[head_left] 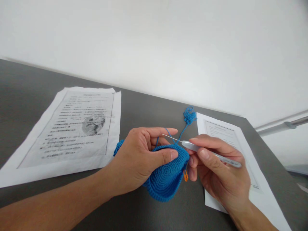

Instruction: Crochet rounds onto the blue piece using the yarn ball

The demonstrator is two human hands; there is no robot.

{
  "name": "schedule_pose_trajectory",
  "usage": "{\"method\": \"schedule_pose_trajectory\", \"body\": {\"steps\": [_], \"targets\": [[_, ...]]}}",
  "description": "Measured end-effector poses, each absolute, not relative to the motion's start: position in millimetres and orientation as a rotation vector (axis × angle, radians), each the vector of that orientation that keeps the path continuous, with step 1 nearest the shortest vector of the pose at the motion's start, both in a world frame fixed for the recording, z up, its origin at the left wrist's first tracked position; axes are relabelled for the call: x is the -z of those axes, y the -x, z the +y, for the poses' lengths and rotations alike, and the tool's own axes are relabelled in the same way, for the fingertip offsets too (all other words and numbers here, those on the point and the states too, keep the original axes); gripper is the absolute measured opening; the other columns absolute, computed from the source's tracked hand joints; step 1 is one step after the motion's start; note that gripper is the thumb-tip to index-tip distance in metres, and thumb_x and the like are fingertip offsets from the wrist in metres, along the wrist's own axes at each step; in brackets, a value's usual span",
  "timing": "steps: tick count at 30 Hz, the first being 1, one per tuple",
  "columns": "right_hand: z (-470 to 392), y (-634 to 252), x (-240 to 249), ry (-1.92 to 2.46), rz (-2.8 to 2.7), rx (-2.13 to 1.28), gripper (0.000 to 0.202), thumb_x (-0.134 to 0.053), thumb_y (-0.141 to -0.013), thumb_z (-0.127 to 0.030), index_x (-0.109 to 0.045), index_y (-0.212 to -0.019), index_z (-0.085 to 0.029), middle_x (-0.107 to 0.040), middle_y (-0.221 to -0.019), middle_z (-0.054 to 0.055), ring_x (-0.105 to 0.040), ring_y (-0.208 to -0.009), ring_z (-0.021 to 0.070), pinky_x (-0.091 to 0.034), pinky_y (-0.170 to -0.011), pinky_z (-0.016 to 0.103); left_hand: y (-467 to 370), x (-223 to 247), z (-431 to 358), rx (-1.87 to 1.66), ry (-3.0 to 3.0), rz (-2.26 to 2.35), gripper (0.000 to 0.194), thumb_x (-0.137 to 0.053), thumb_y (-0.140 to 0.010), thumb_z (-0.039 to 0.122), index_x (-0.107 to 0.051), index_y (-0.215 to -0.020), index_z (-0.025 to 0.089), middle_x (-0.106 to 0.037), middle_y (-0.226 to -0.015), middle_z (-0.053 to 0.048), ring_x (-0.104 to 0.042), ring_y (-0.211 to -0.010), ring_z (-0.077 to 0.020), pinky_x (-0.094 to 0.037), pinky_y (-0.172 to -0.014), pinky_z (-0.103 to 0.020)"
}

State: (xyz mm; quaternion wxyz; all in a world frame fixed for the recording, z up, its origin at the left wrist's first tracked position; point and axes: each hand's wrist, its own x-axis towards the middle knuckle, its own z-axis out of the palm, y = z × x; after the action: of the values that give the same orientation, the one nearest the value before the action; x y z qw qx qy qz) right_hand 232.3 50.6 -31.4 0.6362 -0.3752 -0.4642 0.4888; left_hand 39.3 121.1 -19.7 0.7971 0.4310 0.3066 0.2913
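My left hand (146, 154) grips a round, cupped piece of blue crochet work (167, 175), thumb pressed on its near face. Blue yarn (183, 133) loops over the left index finger and runs back to a small tangle. Between thumb and fingers of my right hand (221, 163) is a crochet hook (211, 153) with a pale grey handle. Its thin metal shaft points left across the yarn, above the work's upper edge. An orange stitch marker (185, 175) hangs from the work's right side. Part of the piece is hidden behind the left hand.
On the left of the dark table (149, 109) lies a creased printed sheet (79, 128) with a dark picture. Another printed sheet (250, 160) lies under my right hand. The blue yarn tangle (189, 115) rests beside it. A white wall (154, 48) stands behind the table.
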Motion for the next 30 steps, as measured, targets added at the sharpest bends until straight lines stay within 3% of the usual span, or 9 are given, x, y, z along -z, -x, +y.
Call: {"method": "schedule_pose_trajectory", "body": {"steps": [5,9,12,18,24,30], "targets": [[51,-243,31,0.865,-1.22,-1.045,0.017,-0.082,-0.096,-0.022,-0.088,-0.112,-0.025,-0.079,-0.085,0.005,-0.077,-0.056,0.0162,-0.065,-0.046,0.023,-39,14,122,-0.605,-0.936,0.702,0.077,-0.098,-0.071,0.016,-0.071,-0.143,0.012,-0.079,-0.077,0.002,-0.068,-0.062,-0.0113,-0.049,-0.058,-0.02],[49,-253,29,0.891,-1.341,-0.971,0.017,-0.081,-0.097,-0.023,-0.088,-0.113,-0.025,-0.081,-0.09,0.007,-0.076,-0.055,0.0162,-0.064,-0.044,0.025,-40,13,123,-0.612,-0.966,0.709,0.08,-0.095,-0.068,0.005,-0.07,-0.144,0.01,-0.074,-0.071,0.006,-0.06,-0.057,-0.0066,-0.045,-0.054,-0.015],[47,-258,25,0.914,-1.412,-0.935,0.017,-0.081,-0.097,-0.023,-0.088,-0.113,-0.025,-0.079,-0.091,0.007,-0.076,-0.052,0.0165,-0.062,-0.043,0.025,-39,13,122,-0.596,-0.959,0.698,0.085,-0.093,-0.07,0.004,-0.064,-0.149,0.01,-0.075,-0.07,0.006,-0.067,-0.056,-0.0086,-0.049,-0.054,-0.016],[43,-267,17,0.983,-1.549,-0.834,0.017,-0.08,-0.098,-0.025,-0.088,-0.114,-0.026,-0.078,-0.081,0.006,-0.073,-0.049,0.0165,-0.06,-0.044,0.028,-38,16,119,-0.556,-0.952,0.678,0.082,-0.093,-0.079,0.015,-0.058,-0.154,0.015,-0.077,-0.074,0.005,-0.081,-0.062,-0.0188,-0.06,-0.057,-0.023],[40,-274,15,0.989,-1.594,-0.78,0.02,-0.079,-0.098,-0.022,-0.087,-0.116,-0.027,-0.079,-0.083,0.005,-0.074,-0.051,0.016,-0.06,-0.046,0.028,-40,16,122,-0.563,-0.954,0.679,0.079,-0.092,-0.078,0.011,-0.059,-0.15,0.012,-0.077,-0.074,0.006,-0.08,-0.06,-0.0157,-0.061,-0.056,-0.019],[41,-272,16,0.994,-1.674,-0.687,0.024,-0.078,-0.098,-0.017,-0.086,-0.119,-0.025,-0.08,-0.085,0.006,-0.074,-0.052,0.0168,-0.06,-0.047,0.03,-41,15,121,-0.6,-1.031,0.726,0.079,-0.088,-0.081,0.014,-0.057,-0.153,0.012,-0.078,-0.075,0.005,-0.082,-0.064,-0.0197,-0.061,-0.057,-0.022]]}}
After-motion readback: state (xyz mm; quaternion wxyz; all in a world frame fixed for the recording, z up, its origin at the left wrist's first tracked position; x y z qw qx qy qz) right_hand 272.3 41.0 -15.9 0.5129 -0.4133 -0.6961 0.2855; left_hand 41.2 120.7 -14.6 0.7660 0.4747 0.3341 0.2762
